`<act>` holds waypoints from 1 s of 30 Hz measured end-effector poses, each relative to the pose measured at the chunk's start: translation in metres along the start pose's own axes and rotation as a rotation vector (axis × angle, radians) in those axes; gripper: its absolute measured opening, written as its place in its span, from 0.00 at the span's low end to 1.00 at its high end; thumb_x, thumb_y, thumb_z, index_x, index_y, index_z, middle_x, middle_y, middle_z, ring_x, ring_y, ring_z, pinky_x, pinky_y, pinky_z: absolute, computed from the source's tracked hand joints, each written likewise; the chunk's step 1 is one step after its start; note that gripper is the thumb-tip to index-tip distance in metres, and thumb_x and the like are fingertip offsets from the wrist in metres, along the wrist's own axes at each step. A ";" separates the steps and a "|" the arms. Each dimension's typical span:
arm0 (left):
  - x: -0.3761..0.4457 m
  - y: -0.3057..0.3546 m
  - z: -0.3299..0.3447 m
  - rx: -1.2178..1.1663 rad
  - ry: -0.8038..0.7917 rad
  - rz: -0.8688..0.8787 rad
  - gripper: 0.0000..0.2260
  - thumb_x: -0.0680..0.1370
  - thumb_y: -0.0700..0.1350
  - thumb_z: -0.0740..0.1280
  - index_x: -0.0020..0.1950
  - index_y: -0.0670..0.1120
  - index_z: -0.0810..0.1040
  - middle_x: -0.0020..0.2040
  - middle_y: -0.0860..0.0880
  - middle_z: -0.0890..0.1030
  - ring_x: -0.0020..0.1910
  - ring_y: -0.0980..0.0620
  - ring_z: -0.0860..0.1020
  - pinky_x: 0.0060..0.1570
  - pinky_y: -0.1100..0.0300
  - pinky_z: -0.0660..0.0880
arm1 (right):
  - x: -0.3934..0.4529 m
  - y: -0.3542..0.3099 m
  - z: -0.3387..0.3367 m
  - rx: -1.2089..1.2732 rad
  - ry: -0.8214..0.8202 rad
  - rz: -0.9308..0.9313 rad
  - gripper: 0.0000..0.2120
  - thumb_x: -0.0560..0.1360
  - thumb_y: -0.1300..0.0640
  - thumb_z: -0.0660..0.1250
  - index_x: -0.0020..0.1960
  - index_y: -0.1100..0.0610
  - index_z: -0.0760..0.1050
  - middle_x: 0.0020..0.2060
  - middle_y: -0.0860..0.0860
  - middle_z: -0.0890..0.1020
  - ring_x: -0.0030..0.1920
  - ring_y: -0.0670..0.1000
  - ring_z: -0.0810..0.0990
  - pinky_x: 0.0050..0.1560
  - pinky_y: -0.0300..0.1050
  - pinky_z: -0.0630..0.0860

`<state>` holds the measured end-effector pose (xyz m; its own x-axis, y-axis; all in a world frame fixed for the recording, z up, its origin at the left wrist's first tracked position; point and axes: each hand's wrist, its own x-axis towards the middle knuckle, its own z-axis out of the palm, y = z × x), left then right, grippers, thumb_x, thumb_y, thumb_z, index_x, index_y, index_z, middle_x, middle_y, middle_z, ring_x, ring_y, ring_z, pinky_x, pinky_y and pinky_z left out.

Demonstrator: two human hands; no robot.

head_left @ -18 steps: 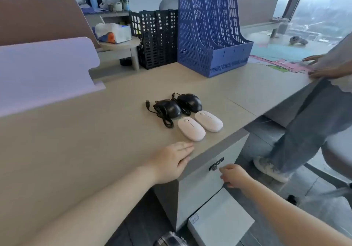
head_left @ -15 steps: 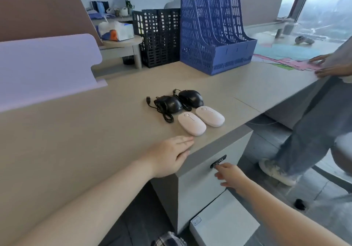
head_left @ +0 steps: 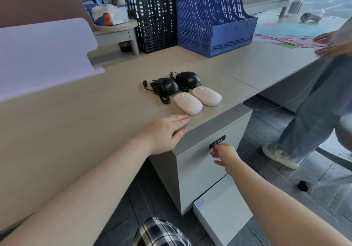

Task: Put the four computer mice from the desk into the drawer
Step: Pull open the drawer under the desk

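Four computer mice lie together on the beige desk near its front edge: two black wired ones behind two pale pink-white ones. My left hand rests flat on the desk just in front of the nearer pale mouse, holding nothing. Below the desk edge is a grey drawer, closed, with a black lock handle. My right hand is at that handle, thumb and forefinger pinched on its lower end.
A blue file rack and a black one stand at the back of the desk. A lilac divider is at the left. Another person's legs are at the right. A white box lies on the floor below the drawer.
My right hand has risen from below the drawer's handle up to it and pinched it. My left hand has stayed flat on the desk.
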<state>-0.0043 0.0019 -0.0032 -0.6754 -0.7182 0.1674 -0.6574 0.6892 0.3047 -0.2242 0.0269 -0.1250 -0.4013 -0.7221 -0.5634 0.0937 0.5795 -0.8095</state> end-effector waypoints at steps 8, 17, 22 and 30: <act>0.000 0.011 0.001 0.061 0.033 -0.062 0.21 0.78 0.49 0.63 0.72 0.49 0.68 0.74 0.54 0.68 0.72 0.55 0.66 0.68 0.54 0.69 | -0.016 0.005 -0.020 -0.064 -0.048 0.003 0.07 0.79 0.60 0.58 0.44 0.58 0.73 0.33 0.53 0.77 0.36 0.49 0.75 0.43 0.47 0.74; 0.003 0.032 0.006 0.123 0.097 -0.159 0.19 0.79 0.46 0.62 0.69 0.46 0.71 0.72 0.51 0.70 0.70 0.51 0.69 0.64 0.54 0.70 | -0.056 -0.005 -0.047 -1.022 0.192 -0.830 0.22 0.77 0.62 0.58 0.71 0.52 0.66 0.69 0.50 0.71 0.73 0.54 0.60 0.73 0.52 0.61; -0.001 0.041 0.010 0.180 0.070 -0.197 0.19 0.81 0.45 0.57 0.72 0.45 0.66 0.75 0.50 0.65 0.72 0.49 0.67 0.63 0.53 0.69 | -0.058 -0.009 -0.042 -1.129 -0.017 -0.809 0.18 0.79 0.58 0.53 0.62 0.55 0.78 0.63 0.50 0.79 0.68 0.52 0.71 0.75 0.51 0.58; -0.007 0.049 0.020 0.337 0.027 -0.200 0.24 0.82 0.47 0.54 0.76 0.40 0.56 0.77 0.43 0.59 0.76 0.47 0.59 0.72 0.53 0.59 | -0.078 -0.005 -0.073 -1.227 0.013 -0.722 0.19 0.76 0.50 0.55 0.41 0.59 0.81 0.40 0.54 0.83 0.43 0.56 0.80 0.42 0.49 0.80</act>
<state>-0.0387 0.0431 -0.0080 -0.5168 -0.8406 0.1621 -0.8510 0.5251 0.0098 -0.2595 0.1078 -0.0647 -0.0293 -0.9957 -0.0878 -0.9653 0.0509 -0.2560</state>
